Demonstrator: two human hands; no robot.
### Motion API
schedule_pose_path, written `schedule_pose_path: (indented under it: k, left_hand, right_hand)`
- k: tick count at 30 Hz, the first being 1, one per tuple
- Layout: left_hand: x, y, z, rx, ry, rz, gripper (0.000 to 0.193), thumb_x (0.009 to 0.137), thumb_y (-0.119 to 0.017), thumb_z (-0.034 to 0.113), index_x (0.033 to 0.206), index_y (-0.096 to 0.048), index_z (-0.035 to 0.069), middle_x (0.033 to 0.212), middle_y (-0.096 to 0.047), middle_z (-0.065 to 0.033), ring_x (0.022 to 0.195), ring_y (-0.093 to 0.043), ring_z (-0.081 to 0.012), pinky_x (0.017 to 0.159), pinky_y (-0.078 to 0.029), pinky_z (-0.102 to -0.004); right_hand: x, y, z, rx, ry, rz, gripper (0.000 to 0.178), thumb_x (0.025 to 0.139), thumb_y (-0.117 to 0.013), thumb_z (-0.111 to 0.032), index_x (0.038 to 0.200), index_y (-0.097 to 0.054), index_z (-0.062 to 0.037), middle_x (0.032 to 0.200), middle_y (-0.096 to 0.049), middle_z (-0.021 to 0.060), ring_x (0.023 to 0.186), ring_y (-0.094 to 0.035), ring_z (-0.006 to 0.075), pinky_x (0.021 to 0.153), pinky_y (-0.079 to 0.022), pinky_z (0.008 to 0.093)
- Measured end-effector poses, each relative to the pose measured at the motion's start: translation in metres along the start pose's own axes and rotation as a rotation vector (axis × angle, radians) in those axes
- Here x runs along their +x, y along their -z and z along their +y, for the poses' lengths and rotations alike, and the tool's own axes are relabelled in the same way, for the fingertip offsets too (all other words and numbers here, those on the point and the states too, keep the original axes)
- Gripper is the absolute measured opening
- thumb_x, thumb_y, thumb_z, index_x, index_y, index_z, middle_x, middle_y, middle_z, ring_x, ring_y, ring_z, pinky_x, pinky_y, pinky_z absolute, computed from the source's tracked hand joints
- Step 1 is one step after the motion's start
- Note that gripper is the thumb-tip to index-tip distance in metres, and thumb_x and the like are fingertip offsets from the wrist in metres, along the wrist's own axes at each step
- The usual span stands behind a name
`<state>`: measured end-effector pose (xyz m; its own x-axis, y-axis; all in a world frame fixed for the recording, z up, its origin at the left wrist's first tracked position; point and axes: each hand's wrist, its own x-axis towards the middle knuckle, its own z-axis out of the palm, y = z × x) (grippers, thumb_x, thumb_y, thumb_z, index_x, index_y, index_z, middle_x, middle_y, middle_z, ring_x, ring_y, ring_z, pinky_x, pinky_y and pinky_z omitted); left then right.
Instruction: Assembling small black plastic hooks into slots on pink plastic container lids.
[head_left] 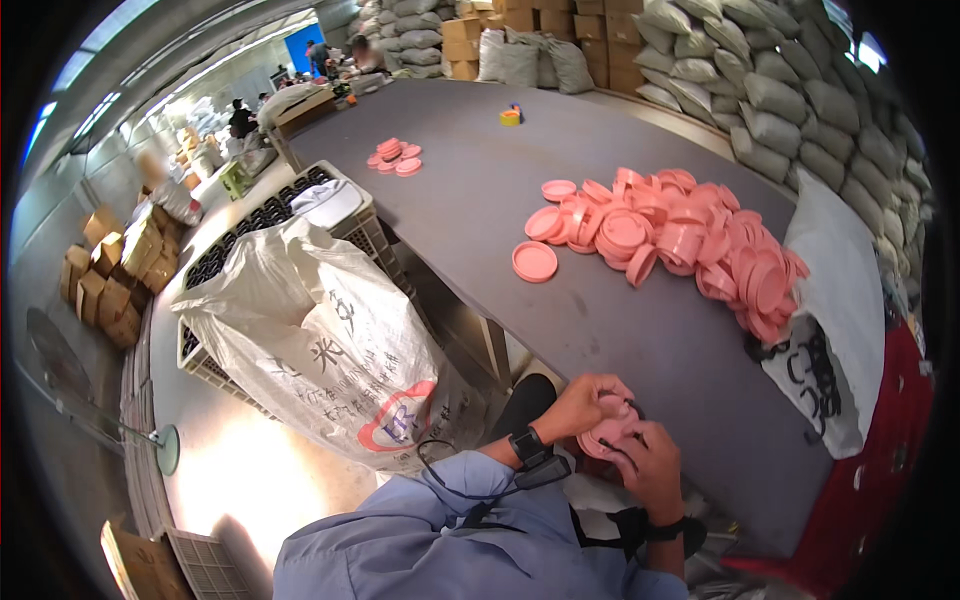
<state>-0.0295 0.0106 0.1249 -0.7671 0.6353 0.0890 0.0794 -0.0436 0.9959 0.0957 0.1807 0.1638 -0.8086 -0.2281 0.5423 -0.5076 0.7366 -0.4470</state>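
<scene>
At the table's near edge, my left hand (pixel 588 406) and my right hand (pixel 655 462) hold a pink round lid (pixel 604 432) between them. The fingers of both are closed at its rim. Thin black pieces, like a band or ring, show at the rim by the fingertips; how they sit on it is partly hidden. Beyond my hands lies a big heap of pink round lids (pixel 690 238), some flat, some on edge. One single lid (pixel 534 262) lies flat at its left end. Farther left is a small group of pink lids (pixel 394 157), partly stacked.
A white woven sack (pixel 838 300) lies right of the heap, with black ring-like pieces (pixel 812 375) on it. An open white sack (pixel 340 350) stands at my left before a crate (pixel 375 235) of black round items. A yellow tape roll (pixel 510 118) is at the far table edge.
</scene>
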Motion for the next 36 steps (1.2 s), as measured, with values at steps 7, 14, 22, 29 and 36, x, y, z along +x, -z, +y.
schedule_pose_path:
  k: [7, 14, 22, 29, 36]
  left_hand:
    - [0.002, 0.013, -0.003, -0.176, 0.048, -0.003, 0.010, 0.094, -0.070, 0.001, 0.103, -0.070, -0.004, 0.093, -0.071, -0.0044, 0.090, -0.065, -0.0101, 0.084, -0.054, -0.0269]
    - [0.005, 0.012, -0.015, -0.198, 0.047, -0.015, 0.011, 0.094, -0.073, 0.002, 0.104, -0.071, -0.002, 0.097, -0.071, -0.0019, 0.091, -0.065, -0.0085, 0.084, -0.053, -0.0255]
    - [-0.003, 0.013, -0.015, -0.263, 0.105, -0.065, 0.011, 0.094, -0.073, 0.003, 0.103, -0.071, -0.002, 0.095, -0.071, -0.0003, 0.089, -0.064, -0.0066, 0.081, -0.053, -0.0232]
    - [0.000, 0.009, -0.018, -0.323, 0.127, -0.027, 0.011, 0.095, -0.074, 0.004, 0.105, -0.071, -0.001, 0.095, -0.070, 0.0001, 0.088, -0.064, -0.0062, 0.079, -0.053, -0.0229]
    - [0.002, 0.005, -0.022, -0.265, 0.100, -0.013, 0.010, 0.095, -0.073, 0.004, 0.104, -0.070, -0.001, 0.094, -0.070, 0.0004, 0.087, -0.063, -0.0060, 0.079, -0.052, -0.0226]
  right_hand:
    - [0.013, 0.001, 0.000, 0.146, -0.022, 0.020, 0.011, 0.080, -0.076, -0.006, 0.086, -0.068, -0.0054, 0.087, -0.064, 0.0097, 0.081, -0.060, 0.0327, 0.071, -0.048, 0.0433]
    - [0.013, -0.004, -0.011, 0.046, -0.059, 0.047, 0.016, 0.077, -0.079, -0.009, 0.085, -0.066, -0.0065, 0.085, -0.059, 0.0106, 0.080, -0.054, 0.0350, 0.071, -0.045, 0.0451]
    - [-0.001, -0.023, -0.012, 0.085, -0.103, 0.127, 0.022, 0.072, -0.083, -0.011, 0.086, -0.066, -0.0068, 0.085, -0.059, 0.0096, 0.083, -0.053, 0.0333, 0.072, -0.043, 0.0441]
    - [0.001, -0.017, -0.011, 0.129, -0.113, 0.135, 0.022, 0.068, -0.084, -0.008, 0.081, -0.066, -0.0079, 0.085, -0.061, 0.0082, 0.082, -0.054, 0.0316, 0.074, -0.044, 0.0428]
    - [0.001, -0.023, -0.010, 0.081, -0.053, 0.149, 0.021, 0.069, -0.083, -0.009, 0.082, -0.066, -0.0077, 0.082, -0.055, 0.0074, 0.079, -0.050, 0.0314, 0.069, -0.041, 0.0432]
